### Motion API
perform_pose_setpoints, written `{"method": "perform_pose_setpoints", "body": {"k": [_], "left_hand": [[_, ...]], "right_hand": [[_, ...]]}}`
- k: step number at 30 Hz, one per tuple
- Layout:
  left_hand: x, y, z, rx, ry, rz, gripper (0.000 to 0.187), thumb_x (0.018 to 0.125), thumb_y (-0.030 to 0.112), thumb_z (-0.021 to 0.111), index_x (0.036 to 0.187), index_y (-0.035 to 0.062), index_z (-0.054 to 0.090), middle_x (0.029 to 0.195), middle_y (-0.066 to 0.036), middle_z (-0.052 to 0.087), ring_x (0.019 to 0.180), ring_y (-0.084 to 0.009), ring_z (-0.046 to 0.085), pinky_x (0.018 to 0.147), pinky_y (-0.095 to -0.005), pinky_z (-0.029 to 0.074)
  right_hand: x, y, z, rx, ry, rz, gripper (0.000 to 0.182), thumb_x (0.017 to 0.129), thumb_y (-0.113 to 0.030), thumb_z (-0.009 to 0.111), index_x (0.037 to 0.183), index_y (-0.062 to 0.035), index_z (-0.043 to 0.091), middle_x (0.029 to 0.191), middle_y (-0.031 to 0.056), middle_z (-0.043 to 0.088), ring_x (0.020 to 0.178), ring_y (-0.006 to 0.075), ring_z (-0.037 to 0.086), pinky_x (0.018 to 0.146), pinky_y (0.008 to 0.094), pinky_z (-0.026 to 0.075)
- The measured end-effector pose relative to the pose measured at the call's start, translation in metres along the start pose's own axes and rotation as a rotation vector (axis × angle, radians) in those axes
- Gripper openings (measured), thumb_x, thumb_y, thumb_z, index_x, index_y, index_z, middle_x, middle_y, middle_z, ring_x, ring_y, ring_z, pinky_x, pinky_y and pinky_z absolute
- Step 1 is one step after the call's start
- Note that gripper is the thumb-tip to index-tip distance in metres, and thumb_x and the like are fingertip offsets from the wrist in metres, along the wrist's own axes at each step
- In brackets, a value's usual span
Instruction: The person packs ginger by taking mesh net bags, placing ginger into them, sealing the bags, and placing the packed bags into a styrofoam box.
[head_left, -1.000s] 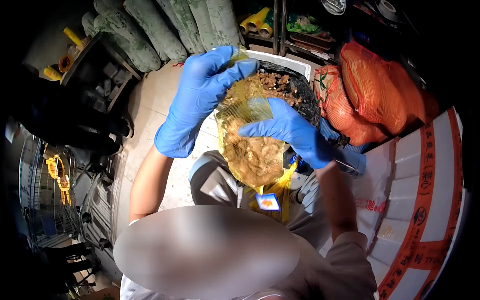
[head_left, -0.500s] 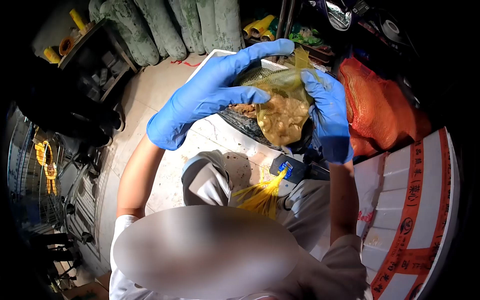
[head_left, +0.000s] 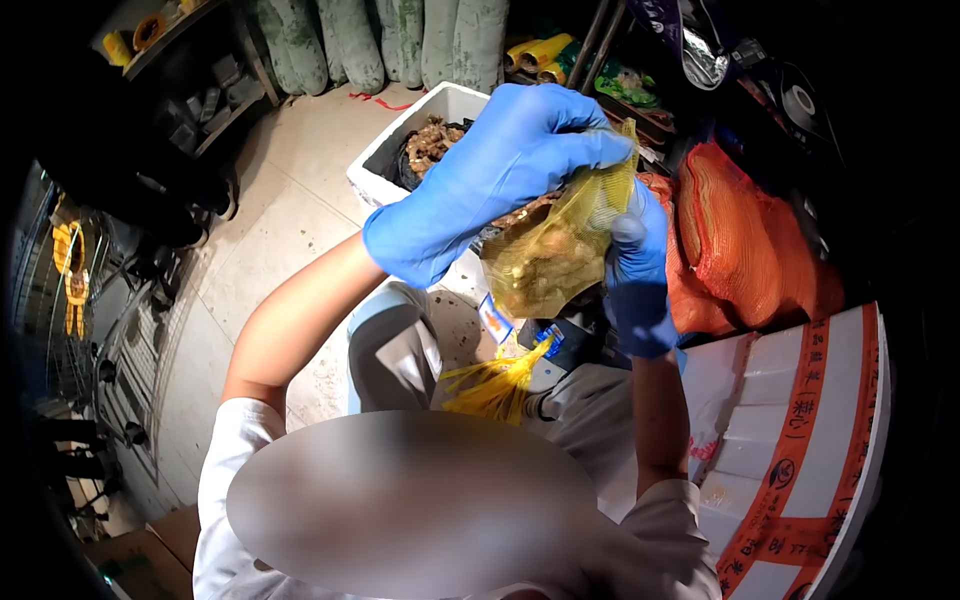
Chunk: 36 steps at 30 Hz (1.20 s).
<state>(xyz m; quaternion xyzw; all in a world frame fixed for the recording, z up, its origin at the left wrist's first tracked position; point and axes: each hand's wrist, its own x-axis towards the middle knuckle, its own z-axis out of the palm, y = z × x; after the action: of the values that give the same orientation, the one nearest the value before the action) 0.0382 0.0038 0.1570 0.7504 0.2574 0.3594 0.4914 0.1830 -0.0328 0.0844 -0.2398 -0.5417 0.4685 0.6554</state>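
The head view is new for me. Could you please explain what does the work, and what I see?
No robot is here: a person works with two hands in blue gloves. The camera sits on their head, looking forward and down. The left hand pinches the top of a yellow mesh bag with brownish lumps inside; the right hand grips its side. Behind it, a white box with knobbly brown pieces stands on the tiled floor. Orange sacks lie to the right.

You wear blue disposable gloves (head_left: 500,170) reaching past the wrist, a pale short-sleeved shirt (head_left: 235,450) and light grey trousers (head_left: 600,415), visibly creased.
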Motion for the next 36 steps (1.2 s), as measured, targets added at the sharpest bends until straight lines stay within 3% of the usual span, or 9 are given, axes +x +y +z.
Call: {"method": "perform_pose_setpoints", "body": {"k": [3,6,7,9,10,17,24,27,36], "left_hand": [[-0.006,-0.015,0.004,-0.203,0.152,0.238,0.022,0.079,0.022,0.055,0.085,0.0018,0.058,0.072,0.0,0.051,0.069,-0.0052,0.045,0.061,-0.0193,0.037],[-0.044,-0.04,0.016,-0.287,0.538,0.296,0.026,0.073,0.021,0.057,0.089,0.0022,0.05,0.077,-0.001,0.046,0.067,-0.0068,0.043,0.062,-0.0196,0.036],[-0.065,-0.059,0.021,-0.258,0.498,0.189,0.027,0.068,0.019,0.062,0.086,0.0037,0.05,0.077,-0.001,0.046,0.067,-0.0079,0.042,0.062,-0.0213,0.036],[-0.09,-0.088,0.043,-0.143,0.467,0.385,0.036,0.06,0.021,0.07,0.085,0.0041,0.05,0.084,-0.006,0.048,0.072,-0.0149,0.044,0.064,-0.0251,0.037],[-0.098,-0.084,0.044,0.088,0.41,0.375,0.037,0.062,0.023,0.07,0.085,0.0027,0.05,0.086,-0.008,0.049,0.075,-0.0185,0.046,0.065,-0.0273,0.039],[-0.102,-0.093,0.048,0.013,0.328,0.378,0.012,0.073,0.008,0.057,0.078,0.0002,0.049,0.076,-0.01,0.049,0.071,-0.0221,0.049,0.065,-0.0292,0.04],[-0.092,-0.092,0.057,-0.158,0.519,0.17,0.014,0.073,0.006,0.056,0.082,-0.0008,0.049,0.078,-0.007,0.049,0.074,-0.0191,0.049,0.068,-0.0281,0.039],[-0.092,-0.099,0.045,-0.007,0.282,0.275,0.013,0.072,0.006,0.057,0.081,-0.001,0.051,0.078,-0.009,0.048,0.075,-0.0213,0.049,0.069,-0.028,0.04],[-0.089,-0.096,0.037,0.238,0.192,0.292,0.006,0.074,0.003,0.052,0.076,-0.0002,0.047,0.074,-0.01,0.047,0.069,-0.0276,0.047,0.063,-0.0318,0.04]], "right_hand": [[0.001,-0.02,0.016,-0.235,0.114,0.288,0.024,0.08,-0.019,0.057,0.094,0.001,0.056,0.082,0.0039,0.058,0.076,0.0098,0.053,0.068,0.0232,0.044],[-0.003,-0.034,0.029,-0.31,0.103,0.207,0.026,0.084,-0.024,0.049,0.087,0.0006,0.058,0.077,0.0048,0.059,0.067,0.0095,0.053,0.063,0.0215,0.043],[-0.003,-0.041,0.032,-0.401,0.108,0.169,0.029,0.086,-0.025,0.046,0.084,0.0006,0.059,0.077,0.0051,0.059,0.066,0.0094,0.053,0.062,0.0212,0.043],[-0.006,-0.052,0.033,-0.335,0.128,0.303,0.036,0.087,-0.029,0.041,0.081,0.0009,0.06,0.078,0.0054,0.059,0.068,0.0098,0.053,0.065,0.0211,0.042],[-0.006,-0.05,0.031,-0.343,0.143,0.269,0.036,0.087,-0.029,0.041,0.081,0.0011,0.06,0.078,0.0055,0.059,0.069,0.0099,0.053,0.066,0.0214,0.042],[-0.006,-0.038,0.027,-0.351,0.214,0.24,0.038,0.087,-0.032,0.04,0.082,0.0009,0.059,0.078,0.0063,0.059,0.068,0.01,0.052,0.064,0.0217,0.042],[-0.008,-0.038,0.019,-0.22,0.269,0.311,0.039,0.087,-0.034,0.041,0.083,0.0007,0.059,0.076,0.0052,0.058,0.064,0.0089,0.052,0.062,0.0216,0.043],[-0.007,-0.029,0.016,-0.212,0.302,0.311,0.039,0.087,-0.034,0.041,0.084,0.0012,0.059,0.075,0.0054,0.057,0.063,0.0098,0.052,0.061,0.0223,0.044],[-0.01,-0.022,0.0,-0.163,0.309,0.355,0.039,0.087,-0.033,0.041,0.085,0.0008,0.059,0.076,0.0076,0.058,0.068,0.0123,0.054,0.065,0.0246,0.044]]}}
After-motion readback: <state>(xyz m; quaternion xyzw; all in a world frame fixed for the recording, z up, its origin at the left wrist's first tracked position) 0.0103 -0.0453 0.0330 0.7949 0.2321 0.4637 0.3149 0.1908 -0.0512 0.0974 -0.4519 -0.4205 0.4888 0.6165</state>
